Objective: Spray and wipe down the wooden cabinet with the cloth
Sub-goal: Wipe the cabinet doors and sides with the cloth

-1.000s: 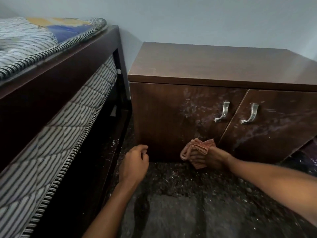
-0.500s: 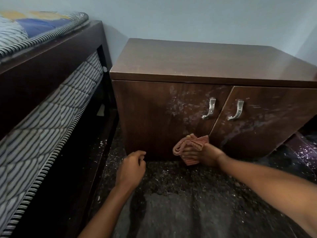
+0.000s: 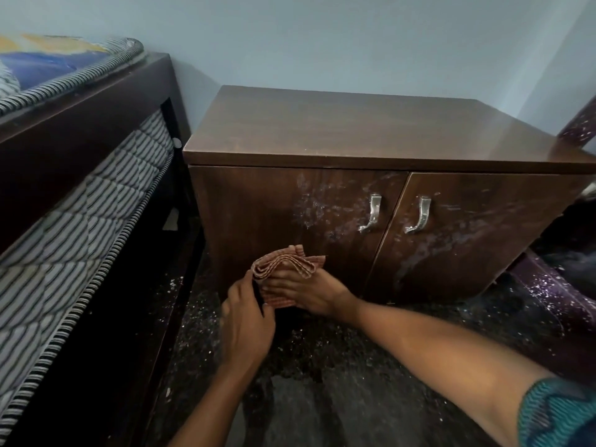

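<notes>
A low dark wooden cabinet (image 3: 338, 130) stands against the wall, with two doors and two metal handles (image 3: 371, 214). Whitish streaks and spots cover the door fronts (image 3: 451, 233). A folded reddish striped cloth (image 3: 283, 264) is pressed low against the left door. My right hand (image 3: 309, 291) grips it from the right. My left hand (image 3: 246, 321) touches the cloth's left edge, fingers pinching its lower corner. No spray bottle is in view.
A dark wooden bed frame (image 3: 80, 124) with a striped mattress (image 3: 96, 201) runs along the left, close to the cabinet. The dark floor (image 3: 322, 398) is speckled with white bits. A purple speckled object (image 3: 548, 298) lies at the right of the cabinet.
My left hand has come up from the floor to the cloth. My right hand with the cloth has shifted left along the bottom of the left door.
</notes>
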`<action>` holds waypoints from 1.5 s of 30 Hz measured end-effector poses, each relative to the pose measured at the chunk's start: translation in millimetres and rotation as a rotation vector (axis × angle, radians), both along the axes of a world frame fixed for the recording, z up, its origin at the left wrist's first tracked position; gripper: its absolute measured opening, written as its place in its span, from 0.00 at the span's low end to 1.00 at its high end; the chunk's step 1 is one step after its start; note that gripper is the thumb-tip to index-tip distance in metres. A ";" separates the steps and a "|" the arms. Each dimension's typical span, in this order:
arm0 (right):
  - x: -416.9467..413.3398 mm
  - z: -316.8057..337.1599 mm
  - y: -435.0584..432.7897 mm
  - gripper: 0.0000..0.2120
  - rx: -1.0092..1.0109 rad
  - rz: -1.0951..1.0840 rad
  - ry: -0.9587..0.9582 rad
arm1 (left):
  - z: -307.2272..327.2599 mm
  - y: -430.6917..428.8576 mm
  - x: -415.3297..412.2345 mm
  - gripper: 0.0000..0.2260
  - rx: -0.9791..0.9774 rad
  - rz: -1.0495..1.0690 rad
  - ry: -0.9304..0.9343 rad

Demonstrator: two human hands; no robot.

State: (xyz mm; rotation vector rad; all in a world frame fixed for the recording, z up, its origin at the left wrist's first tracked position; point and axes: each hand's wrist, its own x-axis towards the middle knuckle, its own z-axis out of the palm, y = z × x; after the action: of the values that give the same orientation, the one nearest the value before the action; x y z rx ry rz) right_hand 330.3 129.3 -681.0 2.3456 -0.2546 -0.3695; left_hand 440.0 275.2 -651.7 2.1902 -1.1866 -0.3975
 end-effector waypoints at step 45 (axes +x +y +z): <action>13.5 79.2 9.0 0.44 -0.017 -0.028 -0.751 | 6.6 12.3 17.5 0.18 0.143 0.000 0.106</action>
State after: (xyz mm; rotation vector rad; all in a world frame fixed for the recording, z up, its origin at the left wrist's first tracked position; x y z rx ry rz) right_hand 343.7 138.2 -601.7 2.3701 -0.6358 0.5198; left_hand 457.5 287.5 -645.1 2.2590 -1.1321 -0.6071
